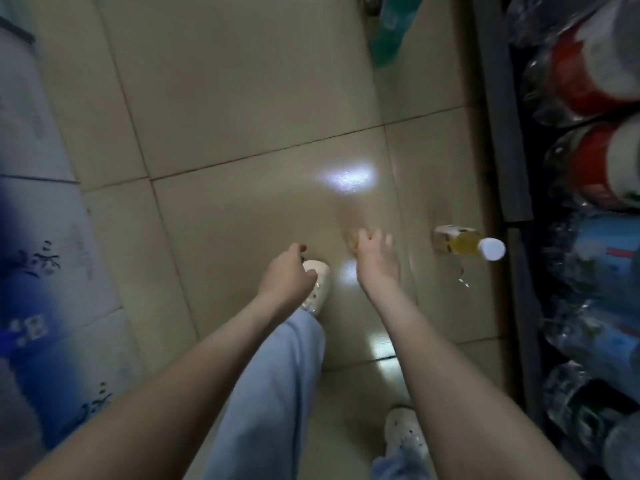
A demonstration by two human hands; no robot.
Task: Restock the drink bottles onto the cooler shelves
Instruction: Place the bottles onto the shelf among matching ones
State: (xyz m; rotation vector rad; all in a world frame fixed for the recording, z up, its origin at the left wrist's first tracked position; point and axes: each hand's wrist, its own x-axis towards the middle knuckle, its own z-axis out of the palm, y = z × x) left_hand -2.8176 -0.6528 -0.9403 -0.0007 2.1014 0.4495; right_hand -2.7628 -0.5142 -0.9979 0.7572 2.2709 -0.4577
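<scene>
Yellow bottle (464,244) on tile floor (242,98) | left hand (287,277) — loosely curled, empty | right hand (375,259) — released

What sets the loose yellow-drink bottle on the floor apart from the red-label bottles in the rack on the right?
The yellow-drink bottle sits alone on the tiled floor; the red-label bottles are packed together in the dark rack. Its label is pale, theirs red and white. It is bare; they look wrapped in clear plastic. Both are drink bottles.
</scene>
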